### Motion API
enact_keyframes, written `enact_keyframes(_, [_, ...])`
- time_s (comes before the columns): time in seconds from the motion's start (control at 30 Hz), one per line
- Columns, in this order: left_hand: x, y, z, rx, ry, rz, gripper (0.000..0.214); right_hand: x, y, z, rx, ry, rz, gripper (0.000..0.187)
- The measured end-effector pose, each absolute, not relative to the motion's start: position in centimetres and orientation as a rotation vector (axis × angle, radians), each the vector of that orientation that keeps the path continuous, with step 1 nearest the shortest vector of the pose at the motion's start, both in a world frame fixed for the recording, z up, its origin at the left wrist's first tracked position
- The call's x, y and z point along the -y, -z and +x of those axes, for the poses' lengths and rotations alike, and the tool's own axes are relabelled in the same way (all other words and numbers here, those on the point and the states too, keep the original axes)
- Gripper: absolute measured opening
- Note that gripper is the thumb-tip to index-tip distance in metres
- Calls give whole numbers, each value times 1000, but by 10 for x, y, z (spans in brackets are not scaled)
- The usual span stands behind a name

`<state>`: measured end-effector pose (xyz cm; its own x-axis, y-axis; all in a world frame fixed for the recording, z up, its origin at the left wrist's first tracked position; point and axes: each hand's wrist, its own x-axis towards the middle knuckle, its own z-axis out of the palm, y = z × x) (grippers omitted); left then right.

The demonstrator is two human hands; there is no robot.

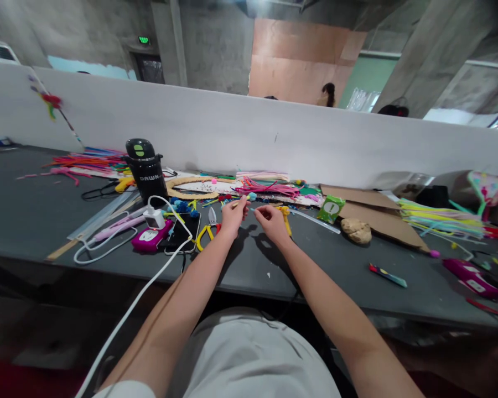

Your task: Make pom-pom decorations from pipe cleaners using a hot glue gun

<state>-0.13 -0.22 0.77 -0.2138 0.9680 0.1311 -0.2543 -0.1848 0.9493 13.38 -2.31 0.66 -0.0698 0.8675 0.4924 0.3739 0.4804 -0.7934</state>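
Above the table's middle, my left hand (233, 214) is closed around a thin pale stick-like piece with a light blue tuft (252, 197) at its end. My right hand (273, 222) faces it, a short gap away, with thumb and fingertips pinched together. A tiny bluish bit shows at those fingertips, too small to name. Just beyond my right hand is a yellow glue gun (288, 225), partly covered by it. Wire cutters with yellow and red handles (207, 233) lie left of my left forearm. Pink pipe cleaners (269, 187) are heaped behind both hands.
A black bottle (149, 176) stands at left, near a magenta power strip (151, 239) with a white charger and cable crossing my left forearm. At right are a green packet (331, 209), a tan lump (356, 230), cardboard (382, 225) and a utility knife (388, 275). A white partition (216, 132) borders the back.
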Motion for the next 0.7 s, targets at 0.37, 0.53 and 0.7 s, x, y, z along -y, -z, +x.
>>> enact_keyframes(0.37, [6, -10, 3, -958, -1467, 947, 38, 24, 0, 139, 1808, -173, -1140, 15])
enact_keyframes(0.53, [7, -9, 3, -951, -1411, 979, 40, 22, 3, 142, 1796, -206, -1150, 13])
enact_keyframes(0.7, [5, -6, 2, -976, -1387, 1014, 43, 25, 0, 143, 1733, -239, -1139, 16])
